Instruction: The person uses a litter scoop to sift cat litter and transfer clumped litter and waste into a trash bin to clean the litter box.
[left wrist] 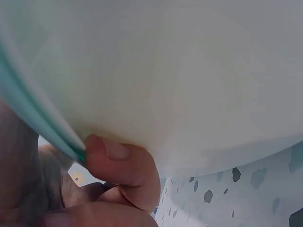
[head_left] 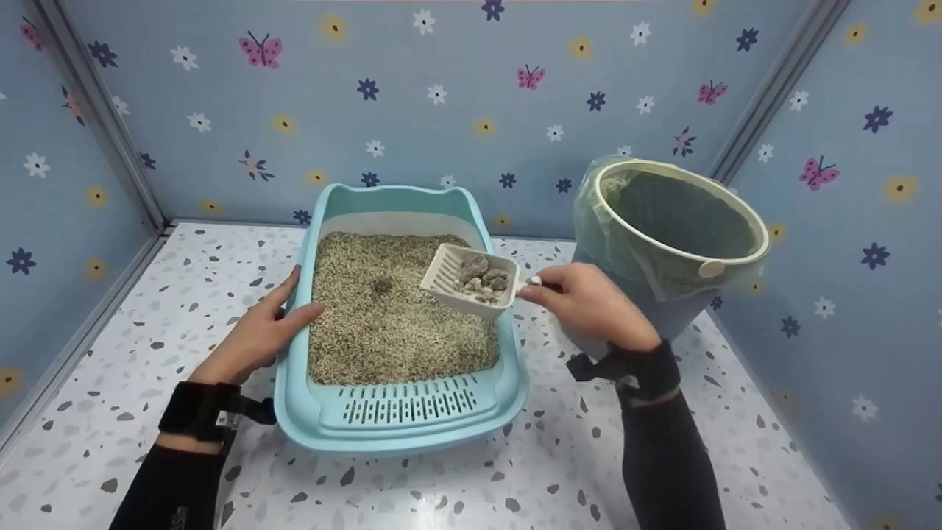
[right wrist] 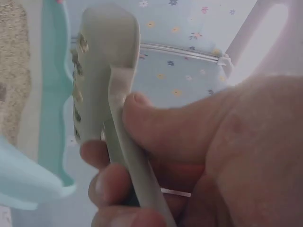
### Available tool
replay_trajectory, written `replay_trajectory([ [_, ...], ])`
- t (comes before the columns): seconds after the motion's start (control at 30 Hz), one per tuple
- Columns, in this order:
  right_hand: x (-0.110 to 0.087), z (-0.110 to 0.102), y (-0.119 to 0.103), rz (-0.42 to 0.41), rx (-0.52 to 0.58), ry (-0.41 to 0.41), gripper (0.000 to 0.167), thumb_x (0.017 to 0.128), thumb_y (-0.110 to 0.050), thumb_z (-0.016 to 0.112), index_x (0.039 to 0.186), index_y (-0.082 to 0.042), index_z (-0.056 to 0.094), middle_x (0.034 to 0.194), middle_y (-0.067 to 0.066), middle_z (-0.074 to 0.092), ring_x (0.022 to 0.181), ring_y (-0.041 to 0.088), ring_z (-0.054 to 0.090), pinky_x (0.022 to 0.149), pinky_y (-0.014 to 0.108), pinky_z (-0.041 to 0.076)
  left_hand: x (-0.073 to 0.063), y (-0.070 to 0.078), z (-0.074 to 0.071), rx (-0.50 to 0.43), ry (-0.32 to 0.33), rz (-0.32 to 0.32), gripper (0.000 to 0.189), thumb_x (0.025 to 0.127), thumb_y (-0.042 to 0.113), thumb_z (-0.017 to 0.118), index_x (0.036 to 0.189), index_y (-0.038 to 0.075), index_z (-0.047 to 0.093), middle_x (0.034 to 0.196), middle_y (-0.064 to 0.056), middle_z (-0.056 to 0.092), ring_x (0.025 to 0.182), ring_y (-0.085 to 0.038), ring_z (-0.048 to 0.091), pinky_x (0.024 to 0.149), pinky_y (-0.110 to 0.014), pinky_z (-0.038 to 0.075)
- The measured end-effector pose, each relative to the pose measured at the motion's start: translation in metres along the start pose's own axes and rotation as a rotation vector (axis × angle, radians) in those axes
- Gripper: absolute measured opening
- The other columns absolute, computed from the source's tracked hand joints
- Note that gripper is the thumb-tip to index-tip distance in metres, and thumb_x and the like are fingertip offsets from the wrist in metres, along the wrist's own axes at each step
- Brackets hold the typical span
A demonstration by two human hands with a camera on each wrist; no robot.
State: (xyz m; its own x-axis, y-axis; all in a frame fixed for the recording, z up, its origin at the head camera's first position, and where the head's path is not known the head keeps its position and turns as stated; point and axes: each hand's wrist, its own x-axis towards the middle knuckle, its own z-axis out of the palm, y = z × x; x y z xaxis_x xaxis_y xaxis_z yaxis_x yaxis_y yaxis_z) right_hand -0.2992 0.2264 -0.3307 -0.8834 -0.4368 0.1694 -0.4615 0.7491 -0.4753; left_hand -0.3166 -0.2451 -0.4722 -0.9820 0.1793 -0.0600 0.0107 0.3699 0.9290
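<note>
A blue litter box (head_left: 401, 434) holds a bed of tan, grainy litter (head_left: 405, 324) with a small dark patch near its middle. My left hand (head_left: 254, 335) grips the box's left rim, thumb over the top; in the left wrist view, curled fingers (left wrist: 125, 165) press the underside of the rim. My right hand (head_left: 600, 302) holds a cream slotted litter scoop (head_left: 441, 276) by its handle, above the box's right rim. Greyish clumps (head_left: 482, 278) lie in the scoop. The right wrist view shows thumb and fingers wrapped round the scoop handle (right wrist: 135, 161).
To the right stands a bin (head_left: 633, 294) with a cream ring rim (head_left: 736, 261) and a translucent liner bag (head_left: 596, 191) folded over it. Flowered blue panels (head_left: 456, 96) enclose the back and sides. The speckled surface (head_left: 368, 493) lies under box and bin.
</note>
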Motion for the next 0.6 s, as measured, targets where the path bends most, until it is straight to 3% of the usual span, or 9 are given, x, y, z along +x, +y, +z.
replay_trajectory([
  [0.17, 0.001, -0.052, -0.004, 0.098, -0.039, 0.058, 0.048, 0.112, -0.044, 0.07, 0.074, -0.016, 0.059, 0.065, -0.006, 0.042, 0.06, 0.015, 0.041, 0.057, 0.033, 0.037, 0.0, 0.0, -0.001, 0.02, -0.003, -0.002, 0.095, 0.11, 0.059, 0.066, 0.178, 0.042, 0.003, 0.097, -0.016, 0.065, 0.07, -0.023, 0.07, 0.055, -0.035, 0.061],
  [0.37, -0.008, -0.113, 0.007, 0.249, -0.084, 0.171, 0.057, 0.109, -0.054, 0.07, 0.072, -0.012, 0.062, 0.062, -0.007, 0.044, 0.057, 0.015, 0.043, 0.052, 0.033, 0.037, 0.0, 0.001, 0.0, -0.005, -0.008, 0.0, 0.096, 0.11, 0.057, 0.066, 0.178, 0.041, 0.001, 0.12, -0.033, 0.064, 0.081, -0.029, 0.075, 0.067, -0.044, 0.068],
  [0.6, -0.015, -0.155, 0.039, 0.35, -0.181, 0.243, 0.051, 0.11, -0.047, 0.071, 0.082, -0.004, 0.073, 0.061, -0.009, 0.042, 0.059, 0.016, 0.041, 0.049, 0.032, 0.033, -0.002, 0.001, 0.0, -0.008, -0.002, -0.006, 0.097, 0.109, 0.06, 0.067, 0.178, 0.042, 0.001, 0.132, -0.036, 0.059, 0.083, -0.03, 0.075, 0.07, -0.045, 0.068],
])
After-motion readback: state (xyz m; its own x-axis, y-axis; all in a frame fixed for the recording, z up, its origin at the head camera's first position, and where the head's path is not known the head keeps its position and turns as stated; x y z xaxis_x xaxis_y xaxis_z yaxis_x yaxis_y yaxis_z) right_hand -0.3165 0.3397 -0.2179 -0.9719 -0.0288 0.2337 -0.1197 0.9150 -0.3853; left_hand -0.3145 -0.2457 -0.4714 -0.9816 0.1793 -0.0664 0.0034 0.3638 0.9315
